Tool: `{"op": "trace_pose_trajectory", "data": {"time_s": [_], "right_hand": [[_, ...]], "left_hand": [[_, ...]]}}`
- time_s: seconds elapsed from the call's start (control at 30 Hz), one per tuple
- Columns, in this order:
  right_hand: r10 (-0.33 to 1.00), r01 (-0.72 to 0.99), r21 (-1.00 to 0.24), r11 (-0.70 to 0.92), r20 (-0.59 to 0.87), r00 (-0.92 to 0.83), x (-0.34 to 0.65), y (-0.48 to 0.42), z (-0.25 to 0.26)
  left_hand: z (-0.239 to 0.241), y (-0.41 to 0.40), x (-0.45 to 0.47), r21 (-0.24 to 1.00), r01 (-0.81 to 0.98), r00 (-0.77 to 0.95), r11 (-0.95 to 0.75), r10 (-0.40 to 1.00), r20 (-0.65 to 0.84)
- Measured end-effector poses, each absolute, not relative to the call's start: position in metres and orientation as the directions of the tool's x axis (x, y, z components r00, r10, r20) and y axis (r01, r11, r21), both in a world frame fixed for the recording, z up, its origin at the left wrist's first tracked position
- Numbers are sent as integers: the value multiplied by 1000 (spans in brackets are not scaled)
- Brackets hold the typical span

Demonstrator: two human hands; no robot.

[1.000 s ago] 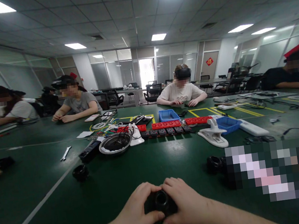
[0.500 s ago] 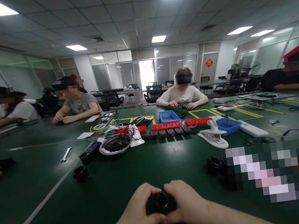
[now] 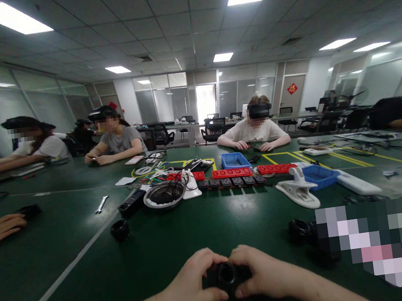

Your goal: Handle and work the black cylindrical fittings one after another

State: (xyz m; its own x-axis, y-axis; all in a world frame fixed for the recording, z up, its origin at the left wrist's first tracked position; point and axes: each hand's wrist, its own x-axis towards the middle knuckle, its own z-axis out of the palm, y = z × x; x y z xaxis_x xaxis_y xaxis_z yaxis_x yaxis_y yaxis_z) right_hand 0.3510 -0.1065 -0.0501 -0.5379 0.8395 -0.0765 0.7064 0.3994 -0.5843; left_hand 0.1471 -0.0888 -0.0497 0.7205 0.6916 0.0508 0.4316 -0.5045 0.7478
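Observation:
A black fitting (image 3: 226, 273) with a round, ringed opening faces up in front of me at the table's near side. My left hand (image 3: 196, 280) curls round its left side, thumb low and fingers at the top. From the right, my right hand (image 3: 258, 272) grips it the same way, so the two hands nearly meet. Dark parts of the piece spread to both sides behind the fingers; its underside is hidden. Another black ribbed round piece (image 3: 120, 230) stands apart on the left, and more black round pieces (image 3: 300, 230) lie to the right.
On the green table (image 3: 183, 237) lie a wrench (image 3: 101, 204), a metal bowl (image 3: 165, 204) with cables, red power strips (image 3: 231, 173), a white clip stand (image 3: 298, 192) and blue trays (image 3: 321, 176). A co-worker's hand (image 3: 5, 227) rests at left; other people sit around. A blurred patch covers the lower right.
The view has shifted slightly left and up, so things sit further right and lower. Both hands still grip the black fitting, whose side parts now show more between the fingers.

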Motion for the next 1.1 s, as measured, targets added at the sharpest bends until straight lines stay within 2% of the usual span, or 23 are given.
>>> {"op": "trace_pose_trajectory", "data": {"time_s": [0.07, 0.17, 0.27, 0.33, 0.43, 0.53, 0.63, 0.77, 0.87, 1.0, 1.1], "right_hand": [[868, 734, -577, 357, -85, -489, 350, -106, -53], [909, 815, -474, 332, -69, -411, 340, -110, -60], [948, 885, -346, 311, 41, -317, 329, -116, -66], [953, 899, -318, 301, 94, -286, 325, -118, -67], [937, 864, -369, 343, 71, -342, 327, -118, -63], [904, 808, -459, 369, -24, -427, 337, -116, -53], [866, 750, -557, 356, -105, -489, 345, -113, -43], [849, 696, -640, 325, -127, -513, 349, -111, -42], [879, 736, -614, 286, -137, -456, 345, -111, -47], [931, 852, -448, 272, -103, -351, 336, -113, -54], [950, 881, -388, 271, -39, -310, 326, -116, -59]], "left_hand": [[-52, -90, 148, 752, 439, 711, -492, 702, 45], [-57, -92, 151, 757, 472, 662, -452, 749, 34], [-62, -92, 153, 751, 504, 591, -426, 804, 59], [-63, -92, 154, 749, 512, 562, -421, 824, 79], [-61, -91, 152, 756, 494, 572, -429, 816, 89], [-56, -90, 150, 764, 466, 621, -446, 780, 76], [-53, -89, 146, 765, 447, 677, -464, 735, 50], [-53, -87, 143, 769, 423, 716, -478, 697, 40], [-51, -89, 143, 778, 411, 726, -475, 687, 36], [-51, -97, 148, 772, 460, 662, -439, 749, 31], [-57, -100, 151, 766, 495, 592, -410, 805, 48]]}}
